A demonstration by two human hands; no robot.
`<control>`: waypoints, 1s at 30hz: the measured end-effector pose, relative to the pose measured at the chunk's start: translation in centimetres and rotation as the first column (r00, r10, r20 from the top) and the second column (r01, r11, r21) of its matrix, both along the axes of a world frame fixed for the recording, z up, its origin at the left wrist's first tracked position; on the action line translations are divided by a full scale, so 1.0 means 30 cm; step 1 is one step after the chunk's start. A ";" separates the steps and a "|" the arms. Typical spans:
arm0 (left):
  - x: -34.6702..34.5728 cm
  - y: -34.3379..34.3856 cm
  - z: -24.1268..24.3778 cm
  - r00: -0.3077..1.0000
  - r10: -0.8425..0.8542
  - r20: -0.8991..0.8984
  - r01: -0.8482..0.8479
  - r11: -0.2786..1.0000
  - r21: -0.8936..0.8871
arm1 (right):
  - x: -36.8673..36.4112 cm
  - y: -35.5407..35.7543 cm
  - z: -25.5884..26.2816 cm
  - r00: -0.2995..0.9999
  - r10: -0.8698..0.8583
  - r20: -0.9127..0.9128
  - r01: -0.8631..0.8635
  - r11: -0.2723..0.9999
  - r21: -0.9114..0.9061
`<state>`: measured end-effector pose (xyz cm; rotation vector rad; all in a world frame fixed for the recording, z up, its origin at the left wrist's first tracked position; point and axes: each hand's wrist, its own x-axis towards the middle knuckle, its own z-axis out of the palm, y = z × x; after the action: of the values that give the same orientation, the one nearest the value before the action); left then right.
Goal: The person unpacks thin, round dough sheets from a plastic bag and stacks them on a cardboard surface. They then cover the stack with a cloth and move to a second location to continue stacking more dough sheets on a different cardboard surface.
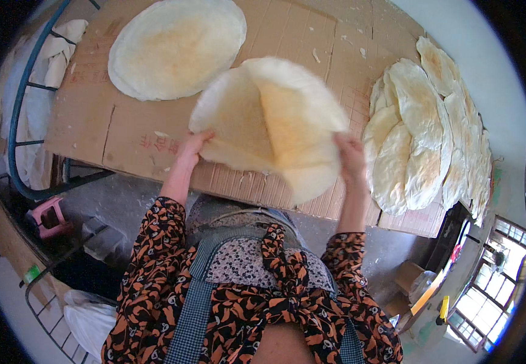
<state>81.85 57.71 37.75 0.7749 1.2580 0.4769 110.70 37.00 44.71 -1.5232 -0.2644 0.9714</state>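
A large, thin round flatbread is held up over the near part of a cardboard-covered table. My left hand grips its left edge, thumb on top. At the right edge my right hand has hold of it, slightly blurred. The bread is creased, with a browner area right of its middle and a flap hanging towards me. Another round flatbread lies flat at the far left of the cardboard, lightly browned in the centre.
Piles of overlapping flatbreads cover the table's right end by the wall. A blue metal bed-like frame rises at the left. Below stands a pink plastic stool. White plastic bags lie lower left; a barred window is lower right.
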 end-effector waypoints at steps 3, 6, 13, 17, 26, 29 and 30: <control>0.013 -0.011 -0.003 0.999 -0.011 0.033 0.009 0.999 0.051 | 0.154 -0.147 0.077 0.981 -0.189 0.042 0.185 0.979 0.089; 0.016 0.008 0.027 1.000 0.013 0.024 -0.011 0.996 -0.086 | 0.338 -0.322 0.130 0.931 -0.349 0.102 0.341 0.935 0.094; 0.006 0.004 -0.046 0.990 -0.048 0.131 0.048 0.999 0.004 | 0.629 -0.624 0.565 0.766 -0.406 0.499 0.398 0.909 0.128; 0.005 -0.002 -0.034 0.996 -0.039 0.081 0.037 0.999 0.028 | 0.602 -0.469 0.777 0.477 -0.267 0.837 0.435 0.900 0.038; 0.032 -0.081 0.241 0.897 -0.126 0.423 0.174 0.982 -0.076 | -0.372 0.266 0.266 -0.146 0.635 0.759 -0.144 0.745 -0.651; 0.052 -0.075 0.294 0.827 -0.519 -0.214 0.558 0.718 0.417 | -0.603 0.247 0.058 0.216 0.785 0.580 -0.630 0.566 -0.532; 0.064 -0.060 0.285 0.807 -0.477 -0.348 0.588 0.701 0.404 | -0.603 0.237 0.046 0.286 0.761 0.582 -0.673 0.592 -0.444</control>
<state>83.78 55.89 46.30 1.6249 1.0374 0.2263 92.61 44.12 46.08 -1.8748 -1.6761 0.9872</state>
